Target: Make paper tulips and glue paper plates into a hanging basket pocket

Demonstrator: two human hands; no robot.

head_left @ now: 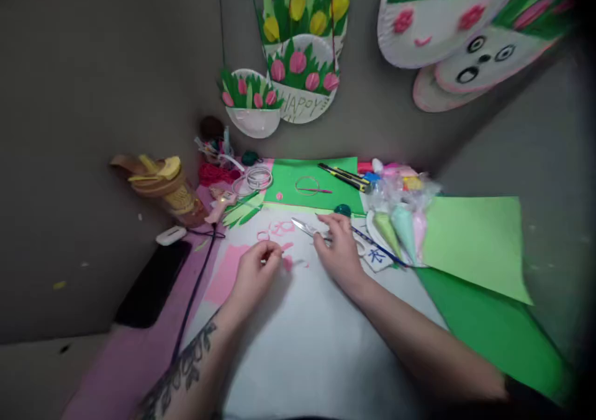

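Note:
My left hand [257, 269] is closed in a pinch on a small pink paper piece [285, 246] over the white work surface [298, 339]. My right hand [341, 251] is closed around the middle of a pair of scissors [303, 226]; its blades point left and a white handle shows beyond my wrist side. Pink paper scraps [282, 227] lie just past my fingertips, and another pink bit lies between the hands. A pink paper sheet [228, 274] is partly under my left hand. A dark blue pencil [379, 244] lies right of my right hand.
Behind are a green sheet [293, 171], yellow-black craft knives [344, 176] and a wire ring [307, 186]. Piping bags [403, 230] and light green paper [475, 240] lie right. A phone [153, 283] and a brown-yellow cup [172, 187] stand left. Paper-plate flower baskets [254, 122] hang on the wall.

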